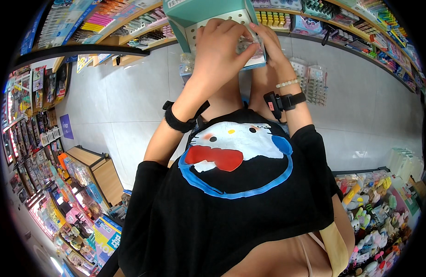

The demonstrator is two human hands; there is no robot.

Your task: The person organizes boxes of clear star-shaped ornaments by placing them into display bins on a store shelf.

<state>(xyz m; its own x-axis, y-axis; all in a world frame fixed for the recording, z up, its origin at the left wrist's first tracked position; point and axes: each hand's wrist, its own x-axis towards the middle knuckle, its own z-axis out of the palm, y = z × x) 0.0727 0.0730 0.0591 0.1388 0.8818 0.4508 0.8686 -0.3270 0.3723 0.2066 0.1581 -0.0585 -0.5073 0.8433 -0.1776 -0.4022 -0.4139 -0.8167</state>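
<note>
At twelve o'clock we see a teal box (190, 18) with clear packaging (257, 54) inside. Our left hand (224, 46) bends over it and our right (271, 44) curls at its three-o'clock rim; we cannot tell what either grips. At two o'clock, clear packs (316, 85) lie on the floor (356, 97).

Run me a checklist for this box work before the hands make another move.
1. Left hand over the teal box: ok.
2. Right hand at the box's right side: ok.
3. Left hand's grip secure: cannot tell, what it holds is partly hidden.
4. Box interior fully visible: not ok, the hands cover part.
5. Floor beside the right forearm uncluttered: not ok, bagged goods lie there.
</note>
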